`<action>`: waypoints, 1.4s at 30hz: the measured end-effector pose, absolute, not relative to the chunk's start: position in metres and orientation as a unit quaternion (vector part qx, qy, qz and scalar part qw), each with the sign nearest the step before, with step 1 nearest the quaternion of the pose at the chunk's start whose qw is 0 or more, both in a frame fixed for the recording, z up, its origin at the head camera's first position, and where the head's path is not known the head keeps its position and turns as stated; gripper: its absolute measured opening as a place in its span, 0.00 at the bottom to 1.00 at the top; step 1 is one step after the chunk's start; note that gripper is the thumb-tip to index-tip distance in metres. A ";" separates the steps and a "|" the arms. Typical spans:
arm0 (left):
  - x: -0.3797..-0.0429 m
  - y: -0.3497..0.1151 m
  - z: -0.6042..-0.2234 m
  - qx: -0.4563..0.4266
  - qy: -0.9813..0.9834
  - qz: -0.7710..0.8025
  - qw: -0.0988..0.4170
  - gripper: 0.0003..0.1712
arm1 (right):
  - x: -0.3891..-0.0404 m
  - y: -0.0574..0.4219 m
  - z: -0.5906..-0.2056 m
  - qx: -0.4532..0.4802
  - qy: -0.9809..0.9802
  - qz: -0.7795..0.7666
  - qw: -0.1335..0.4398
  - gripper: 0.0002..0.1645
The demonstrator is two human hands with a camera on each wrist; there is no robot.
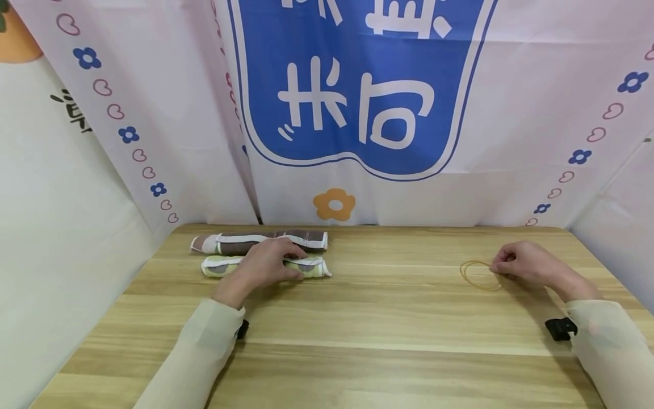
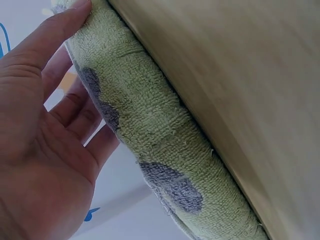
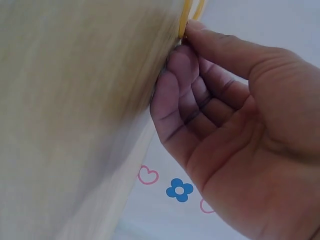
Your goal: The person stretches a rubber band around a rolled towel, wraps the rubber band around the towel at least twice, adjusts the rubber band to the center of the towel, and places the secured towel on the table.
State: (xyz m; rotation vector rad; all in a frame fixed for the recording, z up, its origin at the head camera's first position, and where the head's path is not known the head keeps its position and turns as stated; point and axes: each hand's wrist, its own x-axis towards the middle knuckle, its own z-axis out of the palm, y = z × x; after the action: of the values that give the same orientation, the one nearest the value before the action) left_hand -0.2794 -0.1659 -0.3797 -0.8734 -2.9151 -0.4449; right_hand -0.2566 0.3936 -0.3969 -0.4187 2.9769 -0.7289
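A green rolled towel (image 1: 317,267) with grey patches and a white edge lies on the table at the left. My left hand (image 1: 268,262) reaches over it from above. In the left wrist view, the thumb (image 2: 75,15) lies against this towel (image 2: 145,110) and the other fingers go behind its far side. Just beyond lies a brown rolled towel (image 1: 245,243), roughly parallel. At the right, my right hand (image 1: 526,264) pinches yellow rubber bands (image 1: 472,278) between thumb and fingertips. The loops touch or hang near the tabletop; whether one or two cannot be told.
The wooden table (image 1: 357,329) ends at a white printed cloth (image 1: 434,196) along its back edge. A black strap piece (image 1: 561,328) sits at the right wrist, and pale sleeves (image 1: 194,346) cover both forearms.
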 end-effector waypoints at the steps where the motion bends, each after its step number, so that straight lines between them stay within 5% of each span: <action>1: -0.279 -0.165 -0.379 -0.281 -0.948 -0.145 0.030 0.24 | -0.257 0.394 -0.397 -0.136 0.962 -0.235 0.024 0.07; 9: -0.279 -0.160 -0.378 -0.255 -0.956 -0.146 -0.009 0.31 | -0.255 0.395 -0.396 -0.116 0.961 -0.249 0.041 0.07; 30: -0.279 -0.165 -0.380 -0.263 -0.955 -0.134 -0.019 0.30 | -0.251 0.387 -0.381 -0.124 0.925 -0.358 -0.005 0.13; 37: -0.278 -0.165 -0.381 -0.308 -0.935 -0.170 0.036 0.20 | -0.252 0.389 -0.380 -0.136 0.955 -0.259 -0.044 0.02; 42: -0.277 -0.157 -0.382 -0.347 -0.914 -0.200 0.070 0.19 | -0.250 0.380 -0.376 -0.112 0.960 -0.245 -0.072 0.10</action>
State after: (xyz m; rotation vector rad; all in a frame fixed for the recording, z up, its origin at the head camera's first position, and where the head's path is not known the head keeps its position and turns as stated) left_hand -0.2772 -0.1571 -0.3818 -1.0431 -2.7501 -0.6029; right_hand -0.2498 0.3803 -0.3758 -0.3690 3.1635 -0.8059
